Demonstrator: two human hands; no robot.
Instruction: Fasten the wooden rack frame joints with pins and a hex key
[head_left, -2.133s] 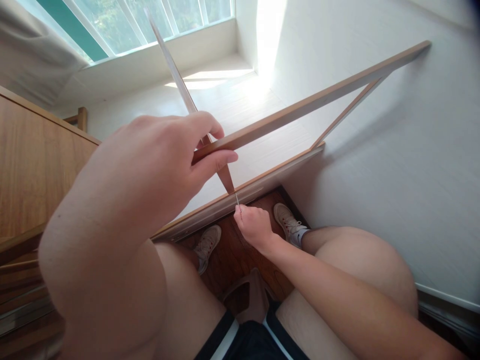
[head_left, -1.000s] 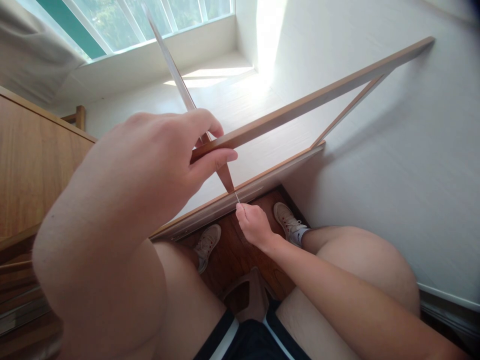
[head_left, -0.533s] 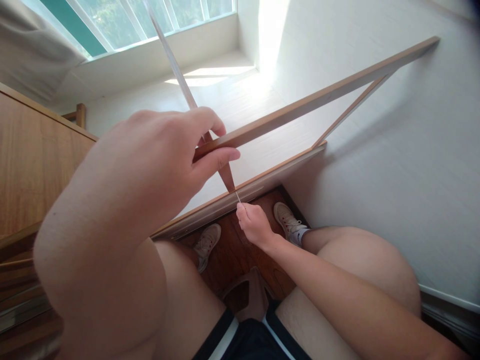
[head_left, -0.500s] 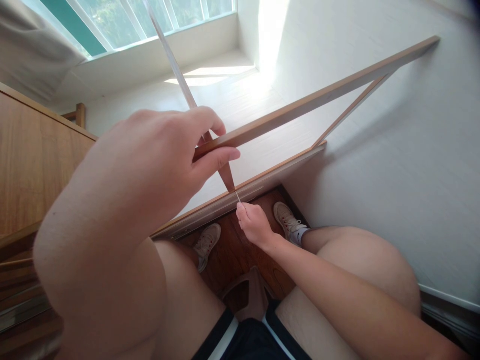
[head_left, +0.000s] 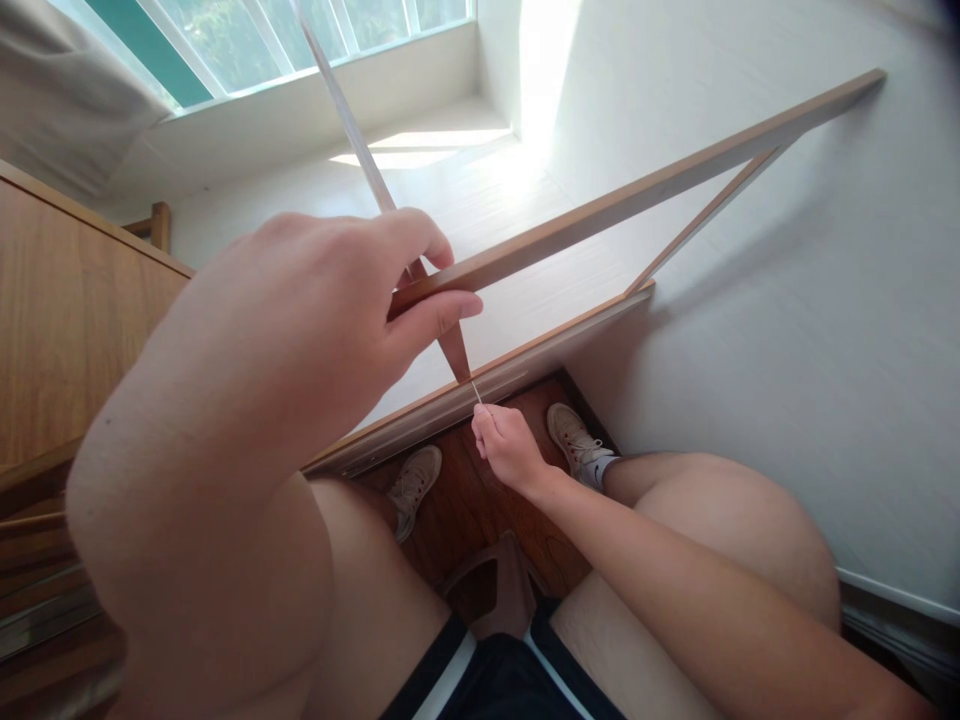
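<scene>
My left hand (head_left: 300,330) fills the left of the view, its fingers and thumb pinched on the near end of a long wooden strip (head_left: 637,190) that runs up to the right. A second thin strip (head_left: 352,130) crosses behind the hand and tapers to a point just below my thumb. My right hand (head_left: 506,445) sits lower, closed on a thin metal pin or tool (head_left: 475,391) whose tip touches that pointed corner. Both strips belong to a frame over a white panel (head_left: 480,220).
I am seated; bare knees, dark shorts and two pale sneakers (head_left: 577,440) on a dark wood floor show below. A wooden cabinet side (head_left: 67,320) stands at left, a window (head_left: 247,40) at top, a white wall (head_left: 825,350) at right.
Almost nothing differs: my right hand has crept slightly upward toward the pointed corner, and the view has shifted a little. My left hand keeps its grip.
</scene>
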